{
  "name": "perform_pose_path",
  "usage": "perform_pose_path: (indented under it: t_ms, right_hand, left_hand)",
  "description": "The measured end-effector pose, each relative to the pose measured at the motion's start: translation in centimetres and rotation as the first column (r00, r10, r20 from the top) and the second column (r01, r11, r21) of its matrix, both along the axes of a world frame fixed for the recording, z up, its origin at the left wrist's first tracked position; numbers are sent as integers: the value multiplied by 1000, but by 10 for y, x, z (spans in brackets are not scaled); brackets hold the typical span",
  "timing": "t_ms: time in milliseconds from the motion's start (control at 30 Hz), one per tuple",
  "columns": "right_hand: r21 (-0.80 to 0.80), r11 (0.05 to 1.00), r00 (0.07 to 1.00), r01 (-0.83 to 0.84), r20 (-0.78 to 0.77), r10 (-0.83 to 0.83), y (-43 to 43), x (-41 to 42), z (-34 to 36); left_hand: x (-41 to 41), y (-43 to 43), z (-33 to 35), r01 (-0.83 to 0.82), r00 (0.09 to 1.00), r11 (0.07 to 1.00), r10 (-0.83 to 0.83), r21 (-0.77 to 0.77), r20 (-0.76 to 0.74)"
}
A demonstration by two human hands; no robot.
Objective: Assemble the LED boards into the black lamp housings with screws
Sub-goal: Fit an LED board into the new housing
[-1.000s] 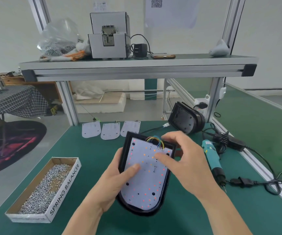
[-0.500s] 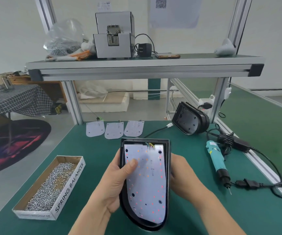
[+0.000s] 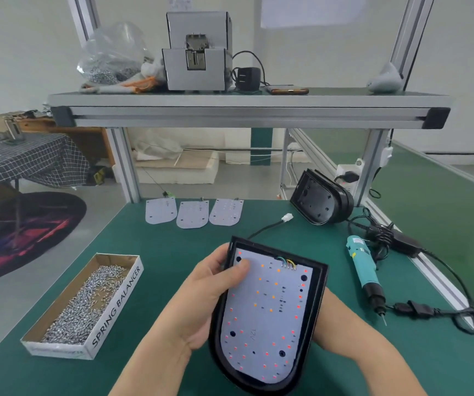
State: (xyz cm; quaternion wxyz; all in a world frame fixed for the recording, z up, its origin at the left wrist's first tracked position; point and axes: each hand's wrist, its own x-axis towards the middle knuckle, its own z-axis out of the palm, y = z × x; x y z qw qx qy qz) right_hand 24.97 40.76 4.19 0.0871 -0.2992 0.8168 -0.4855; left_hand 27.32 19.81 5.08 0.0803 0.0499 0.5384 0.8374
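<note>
step: LED board (image 3: 264,318) judged as being seated in the housing (image 3: 319,298), pre-screws; no screws seen in the holes (image 3: 304,278) yet
where: housing is held front-centre over the bench (image 3: 173,252), tilted toward the cam; board lies inside its rim, wires (image 3: 287,262) at the top edge
L hand (image 3: 210,292): wrapped round the housing's left wall; thumb (image 3: 240,266) pressed on the board's top-left corner, just beside a hole
R hand (image 3: 331,317): tucked behind the housing's right side; fingers hidden, so grip can't be told tbh
how-to: board prob should be nudged till all holes are lined up w/ the housing's screw points; wires should be kept from getting pinched under the edge; housing prob better laid flat before the driver (image 3: 365,274) is picked up, w/ the board pinned so it isn't shifted
counts: housings 2 (1 held, 2nd housing (image 3: 322,201) propped at the back right); LED boards 4 (1 fitted, 3 spare boards (image 3: 192,214) in a row at the far edge); big holes on the held board 4; driver 1; screw box (image 3: 115,304) 1; screws (image 3: 78,310) way too many to be counted
</note>
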Motion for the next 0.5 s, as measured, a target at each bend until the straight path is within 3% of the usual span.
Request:
perform_pose_path:
  t_ms: [100, 167, 300, 400, 500]
  right_hand:
    - [-52, 998, 999, 28, 38, -26, -3, -2, -15]
    - [-222, 974, 988, 38, 151, -4, -6, 0, -23]
    - [-573, 793, 930, 206, 367, 24, -10, -2, -33]
    - [-588, 784, 920, 197, 388, 61, -14, -2, -30]
    - [-493, 834, 930, 249, 362, -63, -23, -2, -25]
  left_hand:
    - [-3, 3, 2, -73, 997, 997, 74, -38, 9]
    - [-6, 4, 2, -127, 992, 990, 128, -56, 21]
    - [-10, -1, 1, -211, 977, 972, 213, -98, 8]
    - [-12, -3, 0, -250, 968, 961, 247, -120, -38]
    - [-13, -2, -1, -256, 964, 958, 243, -127, -108]
